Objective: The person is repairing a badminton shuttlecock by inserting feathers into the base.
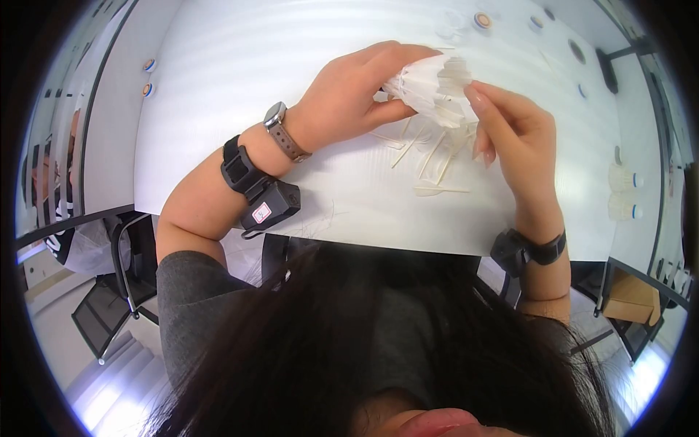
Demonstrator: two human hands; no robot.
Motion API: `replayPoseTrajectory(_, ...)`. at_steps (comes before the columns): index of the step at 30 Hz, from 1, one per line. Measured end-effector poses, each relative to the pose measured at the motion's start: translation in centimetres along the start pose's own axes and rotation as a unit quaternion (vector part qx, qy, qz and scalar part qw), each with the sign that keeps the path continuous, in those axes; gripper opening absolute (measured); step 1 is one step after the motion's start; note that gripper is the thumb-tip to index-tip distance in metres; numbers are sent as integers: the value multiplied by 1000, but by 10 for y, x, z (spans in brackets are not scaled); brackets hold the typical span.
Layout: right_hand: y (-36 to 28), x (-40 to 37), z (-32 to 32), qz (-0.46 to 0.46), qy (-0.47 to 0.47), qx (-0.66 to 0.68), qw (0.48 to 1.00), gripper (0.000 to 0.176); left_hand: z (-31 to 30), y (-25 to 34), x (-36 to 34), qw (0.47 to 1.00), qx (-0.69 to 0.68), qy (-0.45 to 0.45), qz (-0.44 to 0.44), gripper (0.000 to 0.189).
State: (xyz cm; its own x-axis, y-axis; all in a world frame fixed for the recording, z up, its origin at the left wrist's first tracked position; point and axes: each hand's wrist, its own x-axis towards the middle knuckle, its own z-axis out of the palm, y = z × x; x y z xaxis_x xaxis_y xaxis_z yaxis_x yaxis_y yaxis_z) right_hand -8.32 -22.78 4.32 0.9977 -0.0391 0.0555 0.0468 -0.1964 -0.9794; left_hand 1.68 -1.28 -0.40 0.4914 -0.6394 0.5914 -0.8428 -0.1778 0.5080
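Observation:
My left hand (357, 87) is closed around the cork end of a white feather shuttlecock (429, 84), which lies tilted with its open skirt facing right. The fingers cover most of the cork. At the skirt's rim, my right hand (513, 124) is closed in a pinch, thumb and forefinger together on the edge of a feather. Below both hands, several loose feathers (433, 156) with pale quills lie scattered on the white table (378, 211). One feather (439, 190) lies apart, nearer to me.
Two shuttlecocks (621, 193) lie at the right side of the table. Two small corks with blue rims (148, 77) sit at the far left. Another round cork (483, 20) is at the back. A cardboard box (630, 297) stands lower right, beyond the table edge.

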Motion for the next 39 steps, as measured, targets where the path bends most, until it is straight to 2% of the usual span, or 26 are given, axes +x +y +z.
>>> replayPoseTrajectory(3,-1,-1,3,-6,10,-1,1000,23,1,0,0,1000,12,9,8,54)
replayPoseTrajectory(6,-1,-1,3,-19,11,16,1000,24,-1,1,-3,998,0,-19,-58,54)
replayPoseTrajectory(10,-3,-1,2,-21,3,33,999,24,-2,0,-2,996,-34,-31,-73,52)
replayPoseTrajectory(15,4,-1,3,-67,15,-99,993,22,-5,2,-1,996,-68,-21,-56,49)
replayPoseTrajectory(21,7,3,2,-139,25,-278,950,21,-4,-1,-2,994,-103,13,-26,42)
replayPoseTrajectory(25,18,5,-1,-195,17,-319,927,22,-10,-3,-2,991,-115,-16,-58,40)
replayPoseTrajectory(27,17,4,-1,-189,-6,-320,928,20,-11,-4,-3,990,-125,-15,-70,38)
replayPoseTrajectory(30,16,2,-1,-212,-53,-327,919,13,-5,-4,-1,985,-146,19,-90,50)
replayPoseTrajectory(33,12,-1,2,-239,-107,-326,909,7,-1,-6,0,982,-149,53,-106,48)
replayPoseTrajectory(36,10,-3,5,-255,-121,-328,902,6,-3,-1,3,965,-188,100,-151,42)
replayPoseTrajectory(39,6,-3,2,-260,-95,-335,901,4,-2,-9,-3,934,-244,52,-255,40)
